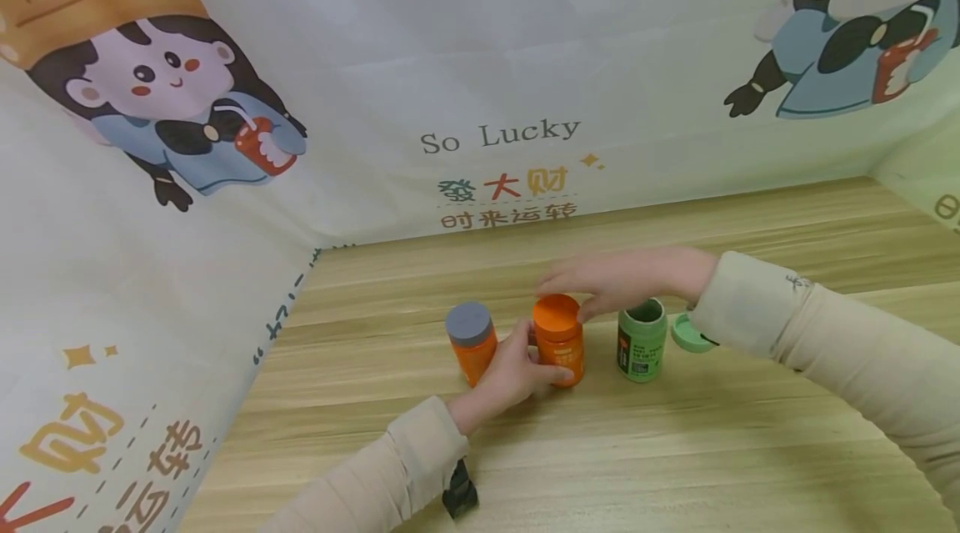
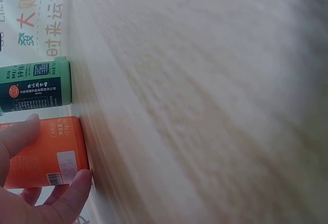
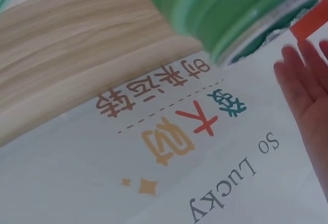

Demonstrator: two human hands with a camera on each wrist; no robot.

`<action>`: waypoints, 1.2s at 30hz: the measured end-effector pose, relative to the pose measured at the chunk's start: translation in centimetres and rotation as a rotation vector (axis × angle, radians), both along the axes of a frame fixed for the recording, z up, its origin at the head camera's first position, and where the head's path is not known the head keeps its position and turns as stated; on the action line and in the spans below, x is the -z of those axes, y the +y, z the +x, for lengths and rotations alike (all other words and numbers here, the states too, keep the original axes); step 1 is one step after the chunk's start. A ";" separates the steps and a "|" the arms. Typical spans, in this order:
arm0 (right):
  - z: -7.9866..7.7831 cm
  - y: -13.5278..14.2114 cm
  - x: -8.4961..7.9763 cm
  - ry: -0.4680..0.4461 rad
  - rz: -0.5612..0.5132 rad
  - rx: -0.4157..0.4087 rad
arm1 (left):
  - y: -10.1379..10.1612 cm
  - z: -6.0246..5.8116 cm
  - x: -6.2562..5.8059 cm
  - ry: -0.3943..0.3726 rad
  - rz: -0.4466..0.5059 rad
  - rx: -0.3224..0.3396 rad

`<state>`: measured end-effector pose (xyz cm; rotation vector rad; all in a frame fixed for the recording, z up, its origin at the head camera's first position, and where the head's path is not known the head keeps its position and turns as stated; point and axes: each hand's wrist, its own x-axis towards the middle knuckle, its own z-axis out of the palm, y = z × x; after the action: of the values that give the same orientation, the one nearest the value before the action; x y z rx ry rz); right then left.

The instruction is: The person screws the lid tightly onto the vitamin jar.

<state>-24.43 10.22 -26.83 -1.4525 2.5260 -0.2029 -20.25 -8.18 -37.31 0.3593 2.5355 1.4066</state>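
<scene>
A person's left hand (image 1: 513, 370) grips an upright orange plastic bottle with a screw cap (image 1: 561, 354), centre of the clock. The right hand (image 1: 618, 279), fingers stretched, hovers by its cap; whether it touches cannot be told. One orange bottle with a grey cap (image 1: 471, 339) stands close at nine o'clock. At three, past a narrow gap, stand one uncapped green jar (image 1: 642, 352) and one green lid (image 1: 692, 335). The pale wooden tabletop (image 1: 615, 454) spreads widest toward five; its far edge meets printed white cloth (image 1: 360, 116) at twelve.

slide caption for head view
Left hand grips an orange-capped bottle between a grey-capped one and an open green one; right hand near the orange cap.
</scene>
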 end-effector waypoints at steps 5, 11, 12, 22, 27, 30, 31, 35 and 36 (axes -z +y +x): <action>0.0 -0.1 0.1 -0.033 0.005 -0.075 | 0.1 0.0 0.0 -0.002 -0.007 0.000; 0.1 -0.4 0.1 -0.028 0.021 -0.027 | 0.1 0.0 0.0 0.000 -0.017 -0.002; 0.1 -0.4 0.1 -0.024 0.023 -0.019 | 0.1 0.0 0.0 0.000 -0.017 -0.001; 0.1 -0.9 0.4 0.109 0.025 0.067 | 0.1 -0.1 0.0 -0.008 -0.022 -0.007; 0.5 -1.6 0.5 0.169 0.085 0.154 | 0.1 0.0 -0.1 -0.013 -0.015 -0.003; 0.7 -1.8 0.6 0.211 0.105 0.180 | 0.1 0.1 -0.2 -0.014 -0.007 -0.001; 0.7 -1.8 0.6 0.230 0.110 0.182 | 0.1 0.1 -0.2 -0.015 -0.003 0.000; 0.7 -1.7 0.6 0.258 0.111 0.194 | 0.1 0.1 -0.3 -0.014 -0.001 0.000; 0.7 -1.6 0.5 0.252 0.108 0.199 | 0.1 0.2 -0.3 -0.016 -0.001 -0.001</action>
<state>-23.73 8.60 -27.36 -1.2557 2.8341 0.0908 -20.10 -8.08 -37.05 0.3447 2.5237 1.4031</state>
